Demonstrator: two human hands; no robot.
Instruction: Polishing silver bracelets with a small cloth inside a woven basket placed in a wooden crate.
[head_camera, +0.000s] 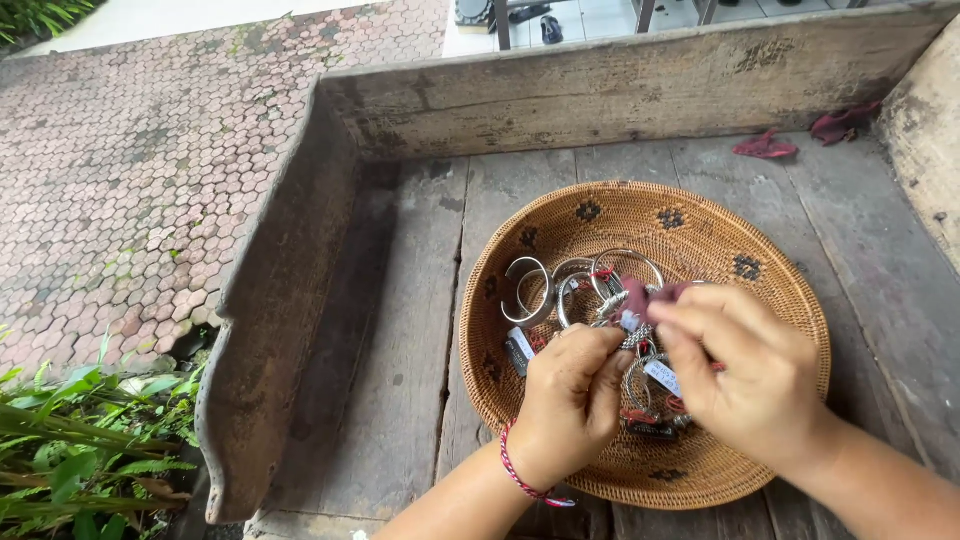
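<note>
Two hands, left hand (575, 385) and right hand (745, 375), pinch a silver bracelet (632, 330) over the basket (560, 225).

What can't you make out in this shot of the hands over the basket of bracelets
Head view only:
- What the left hand and right hand pinch with the dark red cloth: fingers cover it.
- Bracelets under the hands: hidden, so no count.
- White tags: print too small.
- Woven basket near rim: partly behind the wrists.
- Items on the tiled floor at top: cut by the frame edge.
</note>
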